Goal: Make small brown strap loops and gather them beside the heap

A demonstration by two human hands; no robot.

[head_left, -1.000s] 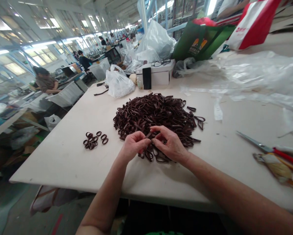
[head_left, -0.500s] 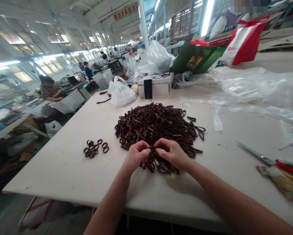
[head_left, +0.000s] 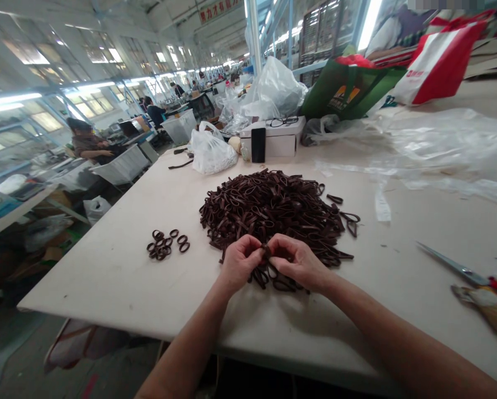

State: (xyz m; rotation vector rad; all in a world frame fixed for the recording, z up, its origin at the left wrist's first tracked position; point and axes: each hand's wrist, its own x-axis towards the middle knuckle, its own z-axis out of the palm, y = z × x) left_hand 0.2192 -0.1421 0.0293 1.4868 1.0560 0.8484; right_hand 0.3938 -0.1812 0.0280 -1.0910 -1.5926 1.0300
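Note:
A big heap of dark brown elastic loops (head_left: 273,208) lies in the middle of the pale table (head_left: 119,271). My left hand (head_left: 240,261) and my right hand (head_left: 297,261) meet at the heap's near edge. Both pinch one brown loop (head_left: 266,250) between their fingertips. Left of the heap sits a small separate cluster of brown loops (head_left: 165,244).
Scissors with red handles (head_left: 464,270) and a straw brush (head_left: 487,307) lie at the right. A white box with a black phone (head_left: 258,144) and glasses stands behind the heap, beside plastic bags (head_left: 212,149). Clear plastic sheeting (head_left: 431,144) covers the right. A person sits far left.
The fingers have closed more tightly together on the loop. The view has shifted slightly; the hands stay at the heap's near edge.

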